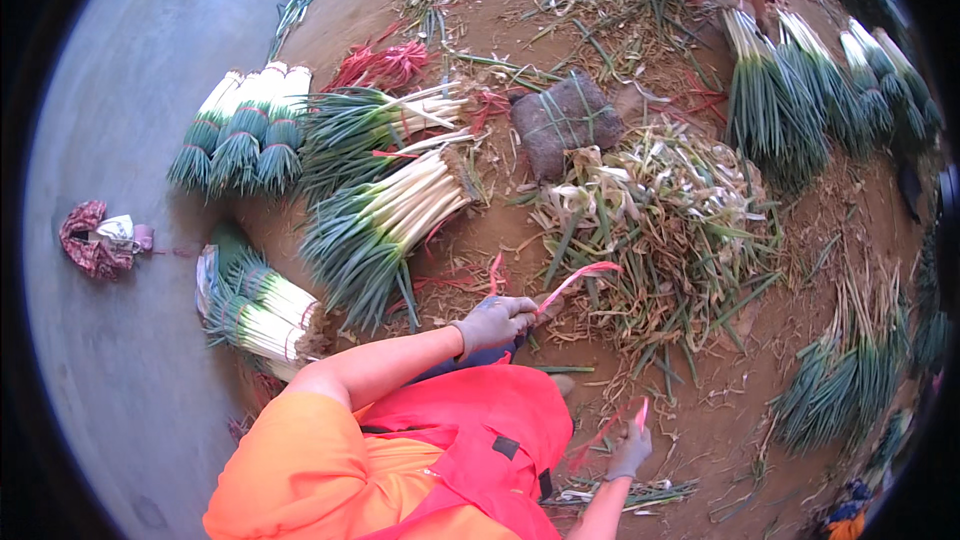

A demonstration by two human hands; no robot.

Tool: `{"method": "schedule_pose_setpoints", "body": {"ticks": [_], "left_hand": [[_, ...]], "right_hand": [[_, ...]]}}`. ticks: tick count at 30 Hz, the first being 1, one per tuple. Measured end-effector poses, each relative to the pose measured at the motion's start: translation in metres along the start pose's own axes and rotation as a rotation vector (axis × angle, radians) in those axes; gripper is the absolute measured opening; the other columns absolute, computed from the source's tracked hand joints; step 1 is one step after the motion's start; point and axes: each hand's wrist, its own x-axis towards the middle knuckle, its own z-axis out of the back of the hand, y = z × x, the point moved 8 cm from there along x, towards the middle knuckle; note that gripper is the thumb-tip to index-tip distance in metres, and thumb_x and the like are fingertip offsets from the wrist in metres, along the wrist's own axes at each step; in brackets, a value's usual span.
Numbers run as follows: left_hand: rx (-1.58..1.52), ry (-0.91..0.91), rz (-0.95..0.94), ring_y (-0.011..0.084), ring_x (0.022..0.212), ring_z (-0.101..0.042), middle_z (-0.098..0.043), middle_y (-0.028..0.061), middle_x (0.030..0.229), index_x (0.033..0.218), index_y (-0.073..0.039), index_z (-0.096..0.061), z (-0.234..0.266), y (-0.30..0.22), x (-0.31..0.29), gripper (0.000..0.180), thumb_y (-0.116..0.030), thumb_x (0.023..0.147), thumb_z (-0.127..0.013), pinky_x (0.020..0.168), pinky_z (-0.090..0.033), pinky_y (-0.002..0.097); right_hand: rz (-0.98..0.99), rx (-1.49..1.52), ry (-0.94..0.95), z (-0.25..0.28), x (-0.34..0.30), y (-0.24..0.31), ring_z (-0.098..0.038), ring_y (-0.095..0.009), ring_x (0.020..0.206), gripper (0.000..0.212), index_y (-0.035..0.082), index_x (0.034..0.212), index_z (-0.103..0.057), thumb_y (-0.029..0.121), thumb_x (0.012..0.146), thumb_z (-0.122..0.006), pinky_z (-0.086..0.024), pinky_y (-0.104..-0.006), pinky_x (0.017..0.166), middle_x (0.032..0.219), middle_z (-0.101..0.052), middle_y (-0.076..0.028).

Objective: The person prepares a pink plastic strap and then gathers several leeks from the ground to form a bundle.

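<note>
My left hand (497,321), gloved grey, is closed on one end of a pink strip (575,278) that curves up and to the right over the dirt (860,210). My right hand (632,453), also gloved, is closed on another pink strip (612,427), low near the bottom edge of the ground. The two hands are well apart.

Just beyond the left hand lies a pile of trimmings (660,210) in the middle of the dirt. To its left sits a loose heap of scallions (385,220), white ends pointing right. Tied bundles (240,135) lie on the concrete (120,360) by the dirt's left edge, with more bundles (260,310) nearer me. A brown sack (562,122) lies behind the trimmings. Another person's hand (762,22) reaches scallions at the far right.
</note>
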Motion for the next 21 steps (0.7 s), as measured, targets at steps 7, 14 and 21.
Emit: {"method": "schedule_pose_setpoints", "body": {"ticks": [7, 14, 21], "left_hand": [[-0.026, -0.104, -0.103, 0.0259, 0.094, -0.065, -0.068, 0.0123, 0.096, 0.105, -0.009, -0.068, -0.015, -0.008, 0.014, 0.021, -0.025, 0.093, -0.059, 0.083, -0.050, 0.0356], [0.041, 0.109, -0.147, 0.0312, 0.101, -0.063, -0.067, 0.0134, 0.105, 0.110, -0.010, -0.066, -0.024, -0.026, 0.034, 0.025, -0.027, 0.094, -0.056, 0.088, -0.048, 0.0395], [0.081, -0.126, -0.154, 0.0313, 0.094, -0.065, -0.069, 0.0123, 0.100, 0.105, -0.014, -0.068, 0.134, 0.023, 0.102, 0.021, -0.028, 0.091, -0.060, 0.082, -0.050, 0.0406]], "right_hand": [[0.085, -0.186, 0.301, -0.094, 0.030, 0.042, -0.041, -0.005, 0.046, 0.008, 0.008, 0.082, -0.058, 0.011, 0.089, -0.058, -0.030, -0.0215, 0.040, 0.063, -0.049, 0.004], [-0.128, -0.267, 0.173, -0.034, 0.036, -0.006, -0.044, -0.010, 0.043, 0.005, 0.007, 0.081, -0.057, 0.011, 0.084, -0.059, -0.034, -0.0264, 0.038, 0.060, -0.050, 0.000], [-0.009, -0.646, 0.268, -0.104, -0.010, 0.086, -0.043, -0.012, 0.061, 0.039, 0.028, 0.137, -0.054, 0.031, 0.099, -0.047, -0.042, -0.0321, 0.057, 0.071, -0.045, -0.002]]}}
